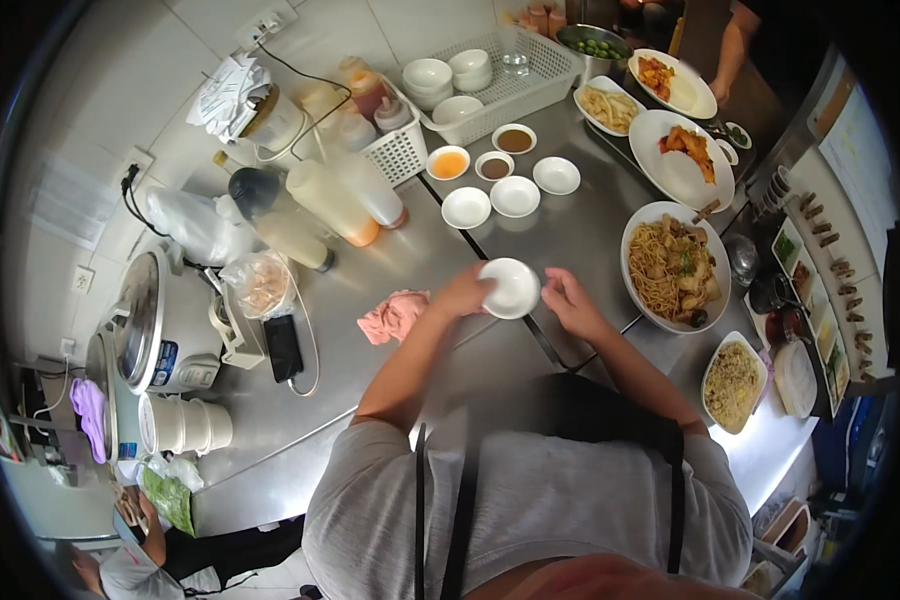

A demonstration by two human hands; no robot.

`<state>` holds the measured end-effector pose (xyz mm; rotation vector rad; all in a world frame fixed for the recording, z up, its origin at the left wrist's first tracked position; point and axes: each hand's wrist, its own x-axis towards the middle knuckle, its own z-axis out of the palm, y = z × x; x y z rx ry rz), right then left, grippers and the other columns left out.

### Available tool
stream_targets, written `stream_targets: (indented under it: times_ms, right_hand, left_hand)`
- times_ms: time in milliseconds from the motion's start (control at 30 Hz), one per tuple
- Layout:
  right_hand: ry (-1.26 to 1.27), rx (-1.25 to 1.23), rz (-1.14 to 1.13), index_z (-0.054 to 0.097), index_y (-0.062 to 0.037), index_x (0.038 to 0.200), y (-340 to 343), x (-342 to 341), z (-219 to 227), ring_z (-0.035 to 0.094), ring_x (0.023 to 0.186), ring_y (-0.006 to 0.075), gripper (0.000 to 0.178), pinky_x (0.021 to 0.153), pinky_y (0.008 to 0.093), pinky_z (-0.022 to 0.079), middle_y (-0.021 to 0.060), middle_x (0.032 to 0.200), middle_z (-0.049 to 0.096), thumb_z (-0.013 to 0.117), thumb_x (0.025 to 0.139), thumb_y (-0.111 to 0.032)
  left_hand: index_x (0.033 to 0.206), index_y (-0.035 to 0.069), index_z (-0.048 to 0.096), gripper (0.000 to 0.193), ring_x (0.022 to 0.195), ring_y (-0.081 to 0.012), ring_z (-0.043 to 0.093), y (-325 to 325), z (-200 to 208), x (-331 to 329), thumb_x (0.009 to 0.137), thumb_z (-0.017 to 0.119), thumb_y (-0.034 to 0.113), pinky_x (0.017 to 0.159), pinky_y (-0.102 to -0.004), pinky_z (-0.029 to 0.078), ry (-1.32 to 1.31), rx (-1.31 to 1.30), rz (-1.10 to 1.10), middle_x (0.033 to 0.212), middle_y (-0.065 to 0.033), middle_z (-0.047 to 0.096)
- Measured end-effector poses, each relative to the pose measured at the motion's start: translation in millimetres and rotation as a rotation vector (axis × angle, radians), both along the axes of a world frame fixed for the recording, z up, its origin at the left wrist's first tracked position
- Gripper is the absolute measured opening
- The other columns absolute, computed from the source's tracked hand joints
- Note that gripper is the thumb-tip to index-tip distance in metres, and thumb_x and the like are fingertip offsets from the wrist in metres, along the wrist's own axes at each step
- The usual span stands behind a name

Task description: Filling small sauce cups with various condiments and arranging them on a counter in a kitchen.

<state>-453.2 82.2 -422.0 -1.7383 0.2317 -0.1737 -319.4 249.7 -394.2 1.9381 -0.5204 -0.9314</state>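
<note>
A small white bowl (511,289) is held above the steel counter by my left hand (463,292), whose fingers grip its left rim. My right hand (572,303) is close to the bowl's right side, its fingers apart and holding nothing. Just beyond are two white sauce dishes (466,208) side by side, and a third white dish (557,175) to their right. Behind them sit a dish of orange sauce (449,162) and two dishes of brown sauce (514,139). Left of my left forearm lies a crumpled pink cloth (394,316).
A large bowl of noodles (674,268) and a dish of fried rice (732,382) stand on the right. Sauce bottles (332,204), a phone (283,348) and a rice cooker (155,320) occupy the left. A white basket (545,85) holds bowls behind. Another person's arm (735,50) shows far right.
</note>
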Motion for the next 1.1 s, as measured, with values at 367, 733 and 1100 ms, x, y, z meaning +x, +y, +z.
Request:
stream_targets:
  times_ms: [367, 733, 1100]
  right_hand:
    - [0.281, -0.541, 0.092, 0.049, -0.0051, 0.092, -31, -17, 38, 0.052, 0.084, 0.0289, 0.025, 0.072, 0.0350, 0.040, 0.0155, 0.089, 0.053, 0.049, 0.074, -0.022]
    - [0.199, -0.665, -0.086, 0.048, -0.0040, 0.082, -47, 53, 65, 0.052, 0.075, 0.0352, 0.016, 0.062, 0.0403, 0.041, 0.0161, 0.078, 0.054, 0.049, 0.071, -0.015]
    - [0.011, -0.327, -0.432, 0.044, 0.0008, 0.100, -66, 48, -8, 0.052, 0.077, 0.0205, 0.036, 0.063, 0.0317, 0.043, 0.0142, 0.085, 0.052, 0.056, 0.071, -0.017]
  left_hand:
    - [0.104, -0.001, 0.045, 0.037, 0.086, -0.0333, 0.051, -32, 20, 8, 0.077, 0.047, 0.024, 0.076, -0.0370, 0.038, -0.382, -0.033, -0.007, 0.092, -0.0225, 0.053]
    - [0.091, -0.004, 0.048, 0.037, 0.081, -0.0319, 0.053, -28, -12, 33, 0.070, 0.058, 0.024, 0.072, -0.0357, 0.041, -0.552, -0.011, 0.312, 0.087, -0.0221, 0.052]
    - [0.084, 0.004, 0.049, 0.024, 0.060, -0.0259, 0.052, -22, -14, -57, 0.074, 0.053, 0.026, 0.057, -0.0325, 0.042, -0.570, -0.097, 0.102, 0.068, -0.0115, 0.053]
